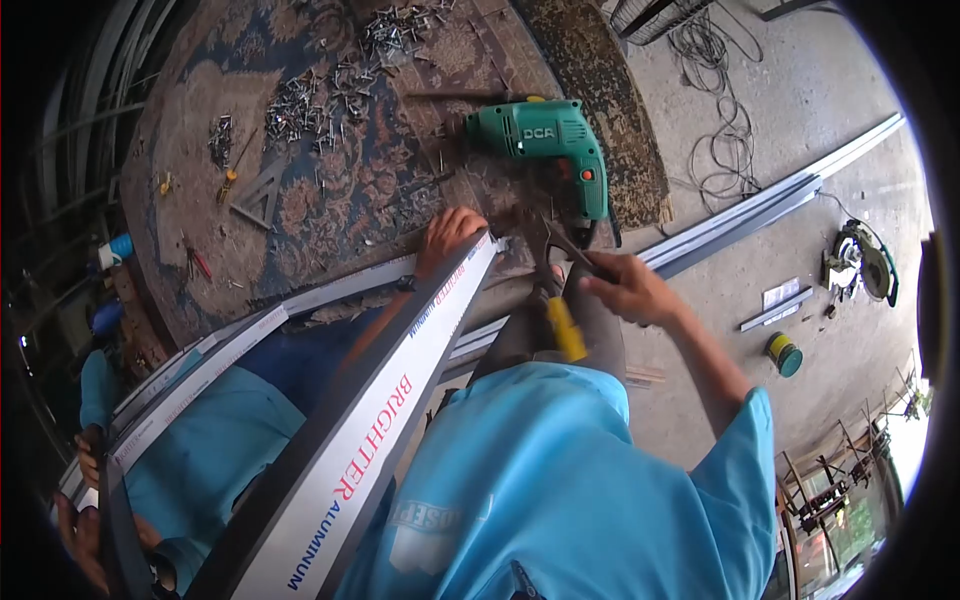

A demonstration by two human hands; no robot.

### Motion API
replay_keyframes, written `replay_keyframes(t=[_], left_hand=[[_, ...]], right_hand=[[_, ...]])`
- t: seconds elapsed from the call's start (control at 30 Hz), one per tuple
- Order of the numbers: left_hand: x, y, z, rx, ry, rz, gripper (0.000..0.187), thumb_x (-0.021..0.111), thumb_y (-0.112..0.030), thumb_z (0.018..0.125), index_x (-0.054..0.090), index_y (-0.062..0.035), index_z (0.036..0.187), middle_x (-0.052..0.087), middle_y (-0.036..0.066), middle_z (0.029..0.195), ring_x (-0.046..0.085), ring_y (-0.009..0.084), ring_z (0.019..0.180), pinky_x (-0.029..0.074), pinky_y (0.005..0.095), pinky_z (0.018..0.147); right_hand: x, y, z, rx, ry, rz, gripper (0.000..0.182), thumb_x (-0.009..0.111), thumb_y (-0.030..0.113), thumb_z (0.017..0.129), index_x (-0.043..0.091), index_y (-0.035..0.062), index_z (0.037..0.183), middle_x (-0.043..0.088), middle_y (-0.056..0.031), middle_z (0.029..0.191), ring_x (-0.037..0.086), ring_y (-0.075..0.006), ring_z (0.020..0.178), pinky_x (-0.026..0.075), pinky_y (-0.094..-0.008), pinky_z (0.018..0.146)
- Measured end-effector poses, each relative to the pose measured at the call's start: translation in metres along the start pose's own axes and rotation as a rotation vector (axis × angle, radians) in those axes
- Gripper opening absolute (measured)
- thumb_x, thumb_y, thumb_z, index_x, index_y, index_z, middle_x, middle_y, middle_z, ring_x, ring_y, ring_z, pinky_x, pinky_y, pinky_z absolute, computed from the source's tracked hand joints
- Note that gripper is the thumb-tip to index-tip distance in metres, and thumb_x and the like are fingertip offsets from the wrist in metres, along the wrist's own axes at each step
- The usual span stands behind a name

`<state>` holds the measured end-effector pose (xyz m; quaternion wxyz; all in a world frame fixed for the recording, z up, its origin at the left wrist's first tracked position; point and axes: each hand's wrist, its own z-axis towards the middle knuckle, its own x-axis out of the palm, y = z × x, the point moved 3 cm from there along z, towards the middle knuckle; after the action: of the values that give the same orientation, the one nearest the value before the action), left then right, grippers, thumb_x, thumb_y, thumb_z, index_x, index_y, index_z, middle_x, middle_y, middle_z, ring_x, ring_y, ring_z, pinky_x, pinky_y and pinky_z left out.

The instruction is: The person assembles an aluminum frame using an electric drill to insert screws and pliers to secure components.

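Observation:
A long aluminum profile [375,440] with a white "BRIGHTER ALUMINUM" film runs from the lower left up to the middle. My left hand [452,238] is closed around its far end, partly hidden behind it. In my right hand [635,290] is one handle of a hand riveter [540,238], its dark head close to the profile's end. The riveter's other handle, with a yellow grip, hangs apart and is blurred by motion. A green DCA drill [540,132] lies on the worn patterned carpet just beyond my hands.
Loose rivets [300,110], a triangle square [262,197], a screwdriver [228,186] and pliers [197,262] lie on the carpet. At left, a co-worker's hands [88,535] hold another profile [185,405]. On the right are long profiles [740,225], a power saw [862,262], a can [785,353] and coiled cable [735,150].

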<state>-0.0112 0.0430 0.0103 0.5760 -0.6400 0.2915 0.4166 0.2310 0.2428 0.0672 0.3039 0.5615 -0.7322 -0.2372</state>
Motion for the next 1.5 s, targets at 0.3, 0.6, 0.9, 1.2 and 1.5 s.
replay_keyframes(t=[0.3, 0.6, 0.9, 1.2, 1.5], left_hand=[[0.002, 0.004, 0.000, -0.013, -0.023, -0.029, 0.052, 0.088, -0.028, 0.072, 0.059, -0.0058, 0.109, 0.059, 0.013, 0.105, 0.063, 0.0332, 0.098, 0.050, 0.0475, 0.086], [0.000, 0.002, -0.001, 0.005, -0.036, -0.003, 0.054, 0.087, -0.032, 0.074, 0.058, -0.0070, 0.111, 0.059, 0.012, 0.107, 0.061, 0.0332, 0.098, 0.049, 0.0494, 0.086], [0.004, 0.005, -0.001, 0.098, -0.072, -0.049, 0.056, 0.087, -0.030, 0.073, 0.055, -0.0075, 0.113, 0.058, 0.015, 0.103, 0.061, 0.0360, 0.094, 0.050, 0.0501, 0.081], [0.000, 0.001, 0.005, 0.048, -0.071, -0.069, 0.050, 0.086, -0.029, 0.074, 0.058, -0.0068, 0.109, 0.060, 0.015, 0.101, 0.062, 0.0362, 0.093, 0.049, 0.0491, 0.081], [-0.010, -0.004, 0.009, -0.019, -0.046, -0.028, 0.058, 0.092, -0.029, 0.066, 0.055, -0.0089, 0.105, 0.058, 0.013, 0.101, 0.062, 0.0347, 0.095, 0.049, 0.0485, 0.084]], right_hand=[[0.105, -0.026, -0.001, 0.296, 0.121, 1.180, 0.029, 0.076, 0.031, 0.098, 0.069, 0.0064, 0.111, 0.064, 0.0005, 0.083, 0.059, -0.0100, 0.073, 0.048, -0.0279, 0.067], [0.087, -0.031, -0.018, 0.053, -0.283, 0.263, 0.037, 0.072, 0.039, 0.100, 0.067, 0.0034, 0.090, 0.057, -0.0027, 0.068, 0.055, -0.0137, 0.061, 0.043, -0.0342, 0.056], [-0.025, 0.031, -0.181, 0.284, -0.686, -1.155, 0.039, 0.070, 0.019, 0.096, 0.058, 0.0124, 0.133, 0.072, -0.0139, 0.087, 0.071, -0.0347, 0.079, 0.053, -0.0470, 0.067], [-0.092, 0.099, -0.262, 0.399, -0.982, -0.878, 0.032, 0.081, 0.013, 0.087, 0.065, 0.0077, 0.114, 0.075, -0.0150, 0.092, 0.074, -0.0316, 0.087, 0.056, -0.0420, 0.080], [-0.120, 0.170, -0.242, 0.162, -0.853, -1.028, 0.032, 0.080, 0.007, 0.084, 0.064, 0.0081, 0.112, 0.069, -0.0136, 0.077, 0.070, -0.0290, 0.070, 0.053, -0.0420, 0.069]])
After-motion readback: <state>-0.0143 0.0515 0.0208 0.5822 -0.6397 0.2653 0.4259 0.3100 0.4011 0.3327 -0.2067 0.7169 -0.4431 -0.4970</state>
